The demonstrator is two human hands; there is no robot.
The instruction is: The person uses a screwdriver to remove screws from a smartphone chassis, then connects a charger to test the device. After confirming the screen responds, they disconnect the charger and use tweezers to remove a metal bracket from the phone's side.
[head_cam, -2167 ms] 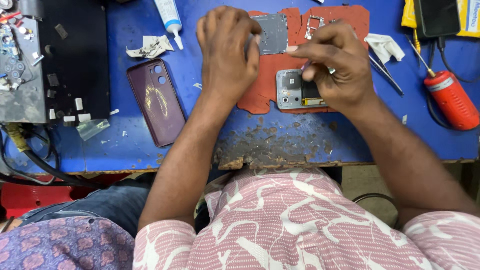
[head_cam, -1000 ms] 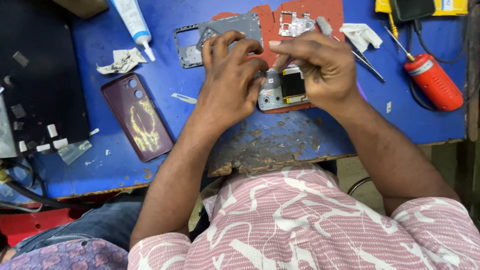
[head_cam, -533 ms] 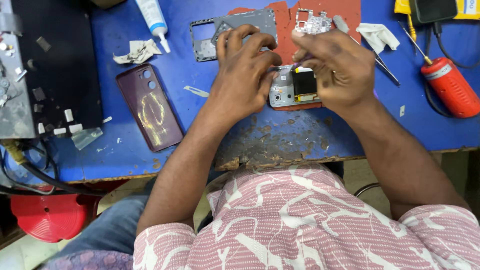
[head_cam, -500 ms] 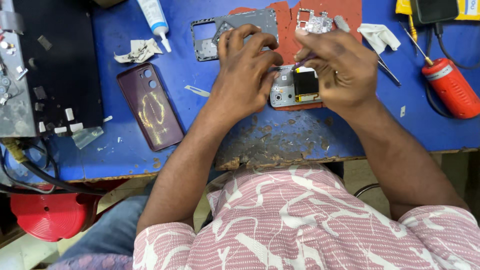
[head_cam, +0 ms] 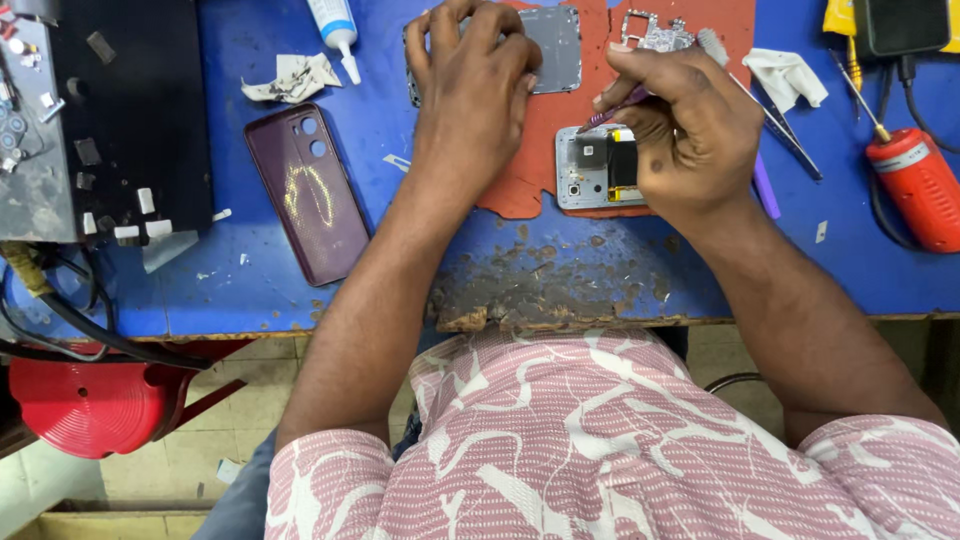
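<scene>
On the blue tabletop (head_cam: 250, 290), head view, places told from the orange mat (head_cam: 570, 150):

Opened phone: the grey phone body (head_cam: 590, 170) lies on the mat's near edge, back off and insides bare, partly under the right hand.

Right hand: the right hand (head_cam: 690, 130) is curled, fingers pinching a thin purple-handled tool (head_cam: 612, 108) whose tip points down at the phone's upper inner part.

Left hand: the left hand (head_cam: 475, 95) rests on the mat's left part, fingers bent and pressed on a grey metal plate (head_cam: 555, 45); whether it grips the plate I cannot tell.

Already done, as I judge: the maroon back cover (head_cam: 310, 205) lies well left of the mat, and a small frame piece (head_cam: 655, 30) sits at the mat's far edge.

Left to do, as I judge: the inner work looks unfinished; cover and plate are not yet back on.

Around: glue tube (head_cam: 335, 25) far left of the mat, red tool (head_cam: 915, 185) to its right.
</scene>
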